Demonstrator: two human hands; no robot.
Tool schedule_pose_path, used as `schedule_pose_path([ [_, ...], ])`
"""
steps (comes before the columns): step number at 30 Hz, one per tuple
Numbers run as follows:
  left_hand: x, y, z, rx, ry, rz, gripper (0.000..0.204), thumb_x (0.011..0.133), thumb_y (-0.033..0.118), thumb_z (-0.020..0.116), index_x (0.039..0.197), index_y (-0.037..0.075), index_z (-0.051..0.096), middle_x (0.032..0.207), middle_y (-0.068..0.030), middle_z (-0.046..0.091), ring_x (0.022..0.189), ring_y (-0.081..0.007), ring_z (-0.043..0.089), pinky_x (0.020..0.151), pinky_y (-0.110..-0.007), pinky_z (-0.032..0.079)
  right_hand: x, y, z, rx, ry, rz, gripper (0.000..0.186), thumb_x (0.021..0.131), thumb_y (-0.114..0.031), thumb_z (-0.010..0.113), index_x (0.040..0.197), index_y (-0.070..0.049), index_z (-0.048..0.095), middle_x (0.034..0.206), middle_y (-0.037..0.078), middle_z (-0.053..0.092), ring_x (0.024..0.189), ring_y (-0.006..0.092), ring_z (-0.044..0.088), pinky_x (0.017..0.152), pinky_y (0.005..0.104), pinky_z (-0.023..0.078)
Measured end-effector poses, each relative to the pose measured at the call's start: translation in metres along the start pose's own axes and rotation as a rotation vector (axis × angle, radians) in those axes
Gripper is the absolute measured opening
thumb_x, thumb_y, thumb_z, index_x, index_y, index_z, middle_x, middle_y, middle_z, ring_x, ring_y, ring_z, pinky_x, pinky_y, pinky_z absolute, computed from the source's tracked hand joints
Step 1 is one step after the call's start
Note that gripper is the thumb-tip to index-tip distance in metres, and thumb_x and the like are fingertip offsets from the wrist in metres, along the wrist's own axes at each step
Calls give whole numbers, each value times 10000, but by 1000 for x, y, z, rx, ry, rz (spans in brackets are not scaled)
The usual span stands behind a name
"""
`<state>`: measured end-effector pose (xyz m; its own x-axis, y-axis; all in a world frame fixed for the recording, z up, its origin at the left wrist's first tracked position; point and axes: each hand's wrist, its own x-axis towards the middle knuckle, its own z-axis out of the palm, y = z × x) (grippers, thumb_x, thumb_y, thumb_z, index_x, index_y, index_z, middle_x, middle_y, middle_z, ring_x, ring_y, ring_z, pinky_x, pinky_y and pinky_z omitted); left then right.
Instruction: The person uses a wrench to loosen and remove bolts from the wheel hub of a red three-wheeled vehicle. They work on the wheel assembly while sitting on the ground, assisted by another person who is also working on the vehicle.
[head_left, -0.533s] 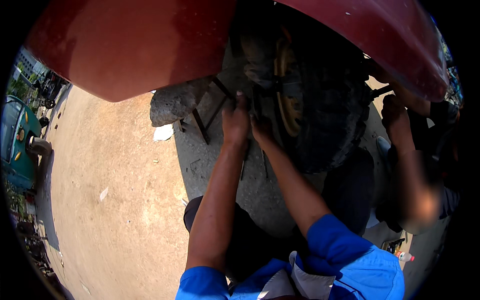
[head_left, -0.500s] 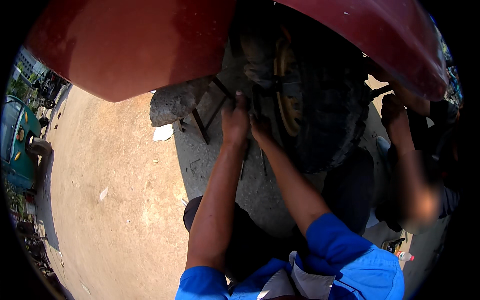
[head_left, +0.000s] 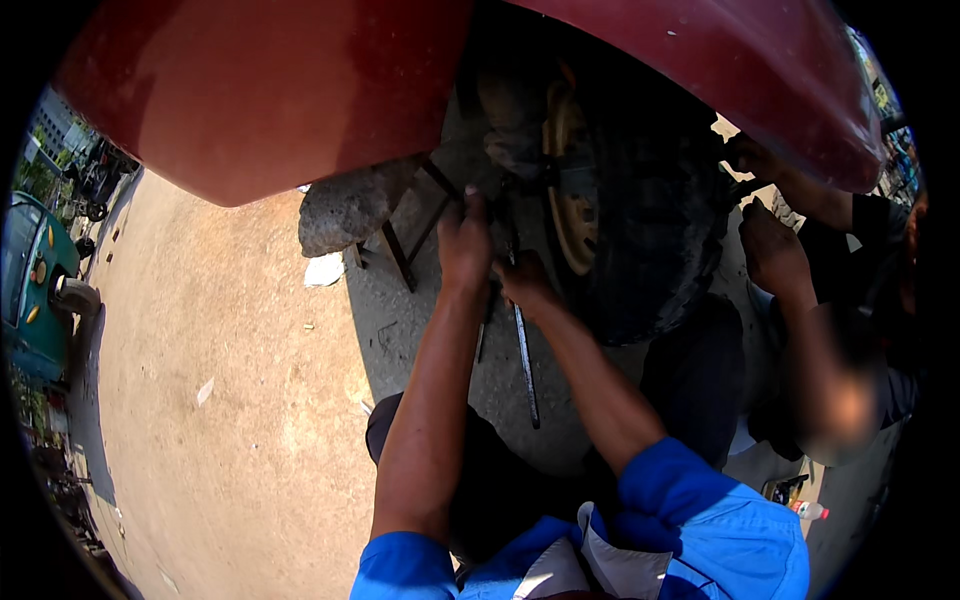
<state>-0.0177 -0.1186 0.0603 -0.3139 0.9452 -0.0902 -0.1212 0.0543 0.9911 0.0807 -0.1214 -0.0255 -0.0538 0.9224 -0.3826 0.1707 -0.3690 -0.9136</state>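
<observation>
Both my arms reach under the raised red body panel (head_left: 300,90), beside the inner side of a knobbly black tyre (head_left: 655,230) with a yellowish rim (head_left: 570,210). My right hand (head_left: 528,280) is closed around a long thin metal rod (head_left: 526,365), whose lower end points back toward me. Just left of it, my left hand (head_left: 465,245) is closed with its thumb up. What that hand grips is hidden in shadow. Dark axle parts (head_left: 512,125) lie beyond my hands.
A rough stone block (head_left: 350,210) rests by a dark metal stand (head_left: 397,255) at left. Across the tyre, another person's hands (head_left: 775,250) work at its outer side. A plastic bottle (head_left: 808,511) stands at lower right. Farther left is a green vehicle (head_left: 40,290).
My right hand has come slightly nearer to me, and the rod now shows plainly below it. The other person's hands have shifted left toward the tyre.
</observation>
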Motion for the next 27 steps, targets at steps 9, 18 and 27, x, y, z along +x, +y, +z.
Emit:
schedule_pose_path([
  [9,10,-12,2,23,31,12,511,984,464,486,1096,-17,616,1065,-112,646,986,-215,584,810,-391,455,-23,-33,-7,155,-71,-57,262,888,-199,616,697,-53,510,536,22,450,399,127,435,370,316,342],
  [18,-2,5,4,-95,-40,-60,514,989,407,512,1081,-87,620,1003,-163,663,927,-219,609,841,-361,453,-5,-54,-12,438,-85,82,190,859,-195,628,873,-6,629,555,50,524,421,137,488,407,290,382],
  [27,2,-4,7,-31,-11,-2,509,984,406,521,1081,-85,618,987,-152,661,897,-203,604,794,-354,466,22,-9,-7,-179,151,-66,372,862,-298,638,791,67,655,689,174,631,643,292,643,587,412,485],
])
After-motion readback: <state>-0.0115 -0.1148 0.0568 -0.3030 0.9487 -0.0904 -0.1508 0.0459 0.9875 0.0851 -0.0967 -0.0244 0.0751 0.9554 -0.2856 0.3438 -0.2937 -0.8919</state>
